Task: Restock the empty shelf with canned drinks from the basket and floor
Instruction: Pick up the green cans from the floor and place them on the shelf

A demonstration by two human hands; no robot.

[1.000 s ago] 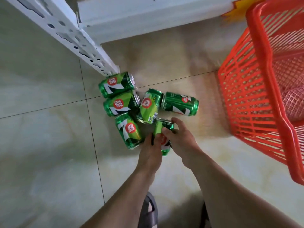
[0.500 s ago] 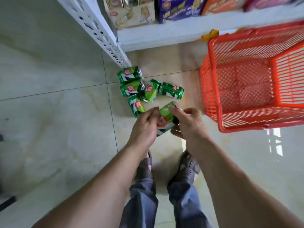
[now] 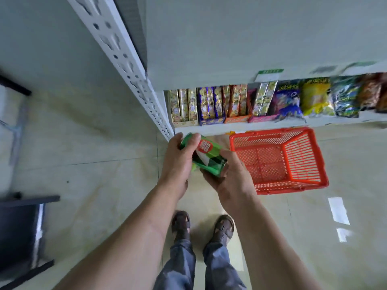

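**Green can carried up toward the bare shelf**

The step in hand is judged to be the lift of one can to the bare shelf [image 3: 240, 38] above the stocked row. It would be done well if the can were turned upright on the way up and set down flat, close to the white upright post [image 3: 125, 57], so that room is kept for the cans to follow.

The left hand [image 3: 178, 164] is wrapped over the far end of the green can [image 3: 207, 156], its fingers curled round the rim. The can is held tilted, in the air, between the two hands. The right hand [image 3: 228, 181] cups the near end from below, thumb on top. Further right, the red basket [image 3: 297, 185] is seen on the floor, with nothing visible inside.
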